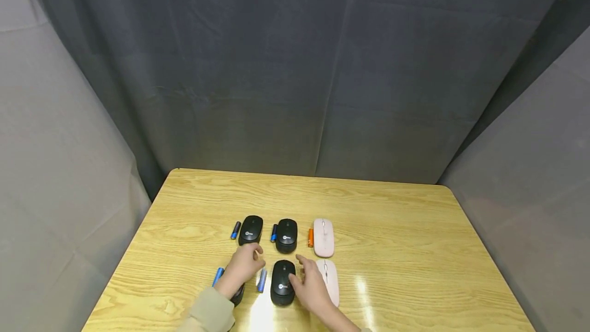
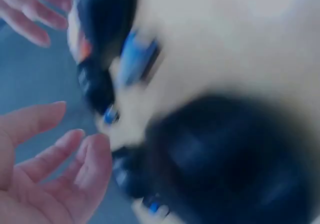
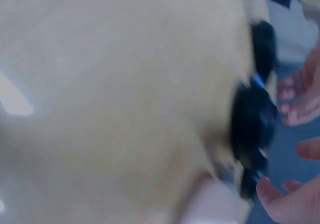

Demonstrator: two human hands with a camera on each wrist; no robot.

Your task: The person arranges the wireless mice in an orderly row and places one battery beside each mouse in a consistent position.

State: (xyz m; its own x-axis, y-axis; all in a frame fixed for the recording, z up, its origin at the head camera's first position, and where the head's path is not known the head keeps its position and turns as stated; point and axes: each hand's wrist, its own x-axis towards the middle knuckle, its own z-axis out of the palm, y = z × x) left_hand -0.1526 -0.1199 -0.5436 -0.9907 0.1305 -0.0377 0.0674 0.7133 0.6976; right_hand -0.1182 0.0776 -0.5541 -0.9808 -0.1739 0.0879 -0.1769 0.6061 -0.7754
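My left hand (image 1: 241, 265) is over the front-left black mouse (image 1: 238, 297), partly hiding it; its fingers are loosely bent with nothing between them in the left wrist view. Beside that mouse lies a blue battery (image 1: 218, 275). Another blue battery (image 1: 261, 281) is between the front-left mouse and the front-middle black mouse (image 1: 282, 283). My right hand (image 1: 313, 287) is just right of the middle mouse, thumb at its edge in the head view and fingers spread. It partly covers the front pink mouse (image 1: 329, 282).
Behind them stand two black mice, one left (image 1: 251, 229) and one middle (image 1: 287, 235), and a pink mouse (image 1: 324, 238). To their left lie dark-and-blue batteries (image 1: 236, 230) and an orange battery (image 1: 311, 237). Grey curtains (image 1: 276, 76) surround the wooden table (image 1: 405, 250).
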